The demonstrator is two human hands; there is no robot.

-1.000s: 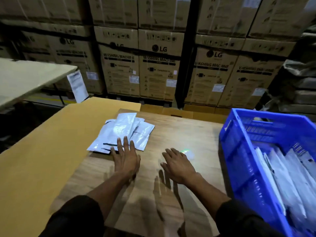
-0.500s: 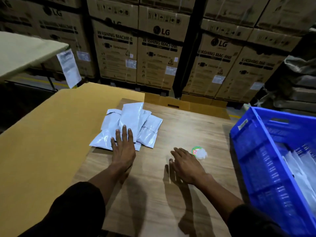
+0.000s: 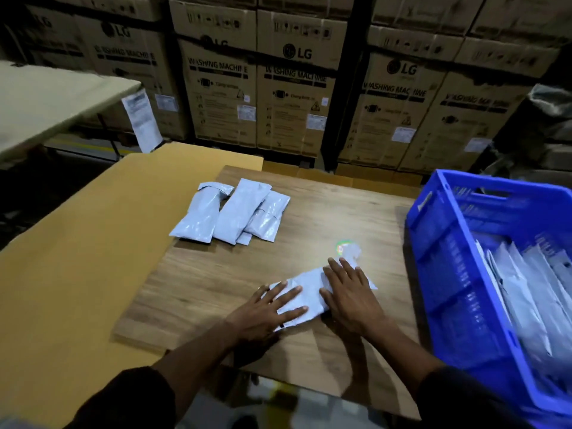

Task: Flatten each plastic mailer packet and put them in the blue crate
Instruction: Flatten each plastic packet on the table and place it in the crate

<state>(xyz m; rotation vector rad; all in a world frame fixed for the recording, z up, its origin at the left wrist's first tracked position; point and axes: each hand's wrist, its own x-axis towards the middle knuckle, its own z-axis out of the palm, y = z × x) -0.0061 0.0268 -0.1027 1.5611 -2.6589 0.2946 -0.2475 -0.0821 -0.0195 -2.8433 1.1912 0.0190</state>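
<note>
One white mailer packet [image 3: 305, 294] lies flat on the wood board [image 3: 216, 280], near its front edge, under both my hands. My left hand [image 3: 266, 311] presses its left end, fingers straight and spread, palm down. My right hand [image 3: 349, 292] presses the right end the same way, fingers straight and flat, nothing gripped. Packet tip sticks out past my right fingers toward a small bright light spot [image 3: 345, 246] on the board.

Remaining packets [image 3: 232, 212] sit in an overlapping pile farther back on the board, left of centre, well apart from my hands. About four visible, exact count unclear.

Blue crate [image 3: 439, 274] stands at the board's right edge, just beside my right arm. Flattened packets in crate [image 3: 526, 292] lean stacked inside it.

Yellow cardboard sheet [image 3: 77, 258] lies under and left of the board. Stacked LG washing machine cartons [image 3: 297, 88] fill the background. A pale table [image 3: 46, 100] is at far left with a paper sheet [image 3: 140, 119] hanging off its edge.
</note>
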